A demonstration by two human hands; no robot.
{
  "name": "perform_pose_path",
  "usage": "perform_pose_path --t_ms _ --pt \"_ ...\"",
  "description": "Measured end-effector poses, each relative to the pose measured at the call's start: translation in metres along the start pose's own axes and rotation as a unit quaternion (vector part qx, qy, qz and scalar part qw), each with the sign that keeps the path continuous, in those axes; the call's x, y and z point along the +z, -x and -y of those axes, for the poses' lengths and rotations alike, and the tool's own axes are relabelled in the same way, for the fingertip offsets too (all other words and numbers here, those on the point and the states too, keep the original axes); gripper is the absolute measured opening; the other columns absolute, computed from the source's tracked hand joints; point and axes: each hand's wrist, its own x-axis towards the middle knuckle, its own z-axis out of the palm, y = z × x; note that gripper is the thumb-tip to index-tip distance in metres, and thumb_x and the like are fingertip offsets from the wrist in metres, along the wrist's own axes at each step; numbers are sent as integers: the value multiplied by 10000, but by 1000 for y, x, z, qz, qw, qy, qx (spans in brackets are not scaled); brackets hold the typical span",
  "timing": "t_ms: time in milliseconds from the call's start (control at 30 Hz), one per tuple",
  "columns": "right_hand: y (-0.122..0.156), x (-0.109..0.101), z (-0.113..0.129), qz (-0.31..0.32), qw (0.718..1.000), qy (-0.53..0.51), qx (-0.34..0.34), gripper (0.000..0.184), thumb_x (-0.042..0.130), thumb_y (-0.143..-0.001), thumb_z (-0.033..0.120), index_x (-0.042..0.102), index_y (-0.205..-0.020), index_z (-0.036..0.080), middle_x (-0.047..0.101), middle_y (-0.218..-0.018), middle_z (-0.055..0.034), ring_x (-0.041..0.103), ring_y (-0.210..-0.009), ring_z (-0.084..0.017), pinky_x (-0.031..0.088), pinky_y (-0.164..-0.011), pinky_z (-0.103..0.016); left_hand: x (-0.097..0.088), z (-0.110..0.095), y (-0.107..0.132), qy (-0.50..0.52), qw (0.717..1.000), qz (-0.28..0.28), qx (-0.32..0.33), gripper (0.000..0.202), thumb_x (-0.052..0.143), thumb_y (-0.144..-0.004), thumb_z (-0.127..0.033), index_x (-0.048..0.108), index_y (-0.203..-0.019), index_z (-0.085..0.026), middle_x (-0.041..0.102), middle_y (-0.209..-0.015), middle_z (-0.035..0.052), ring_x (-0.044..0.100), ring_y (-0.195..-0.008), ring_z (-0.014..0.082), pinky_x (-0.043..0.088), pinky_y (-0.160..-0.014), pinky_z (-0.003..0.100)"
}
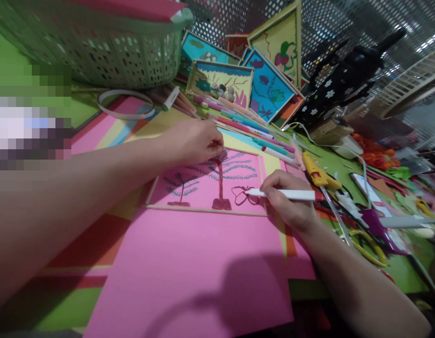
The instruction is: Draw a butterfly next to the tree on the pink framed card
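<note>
My right hand [288, 197] grips a white marker [298, 194], its tip on the dark red outline of a butterfly [244, 193]. The butterfly is drawn on a sheet of pink paper [189, 263]. Thin wooden strips [206, 211] frame the drawing, which also shows a tall tree [220, 183] with blue-green leaves and a smaller tree [182, 191]. My left hand [199, 138] rests over the frame's far side, above the tall tree, with its fingers curled closed. What those fingers hold, if anything, is hidden.
Several markers [252, 124] lie beyond the drawing, before framed pictures [221, 82]. A pale green basket [133, 51] stands back left near a white ring [126, 104]. At right are a yellow glue gun [314, 170], yellow-handled scissors [370, 249], a purple tool [383, 230] and cords.
</note>
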Motion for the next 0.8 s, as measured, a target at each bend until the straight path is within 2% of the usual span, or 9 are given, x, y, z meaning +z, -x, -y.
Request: perform_pose_path --t_ms 533,700,800 --pt "-1 -1 0 -37 998 -9 -40 128 510 -660 181 528 -536 206 522 -452 34 463 -402 -89 358 -381 -223 -3 -1 1 -15 1000 8 -4 319 437 -899 -304 717 -1004 -191 706 -968 50 642 -892 199 423 -713 262" --pt "-2 -1 -1 -84 994 -64 -38 143 510 -677 169 540 -544 214 506 -436 47 459 -373 -92 354 -367 -225 -3 -2 0 -18 1000 9 -5 312 445 -892 -290 721 -985 -177 715 -967 52 642 -883 198 432 -709 264" --pt "-2 0 -3 -74 991 -111 -28 133 531 -718 220 563 -590 213 530 -447 47 478 -364 -95 373 -361 -228 -3 -1 0 -15 1000 12 -2 310 439 -886 -278 719 -981 -185 715 -971 47 641 -893 194 430 -724 259"
